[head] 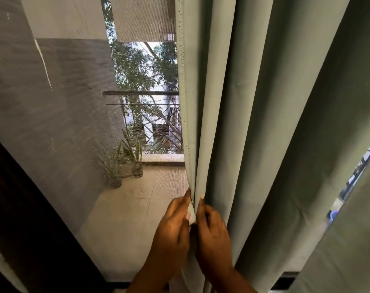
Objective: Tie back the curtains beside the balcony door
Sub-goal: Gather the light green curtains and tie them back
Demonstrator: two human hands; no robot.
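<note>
Left hand (171, 225) and right hand (211, 227) pinch the green curtain (253, 123) edge, its hem between their fingers (187, 197).

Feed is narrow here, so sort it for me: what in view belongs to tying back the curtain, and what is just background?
Job:
- sage-green pleated fabric curtain
- left hand, right hand, both gripping its leading edge

Background:
- grey mesh insect screen
- potted spiky green plants
- black metal balcony railing

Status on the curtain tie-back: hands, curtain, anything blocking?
Left hand and right hand both pinch the green curtain at its leading edge. Curtain hangs loose, not tied. No tie-back visible. Nothing in the way.
</note>
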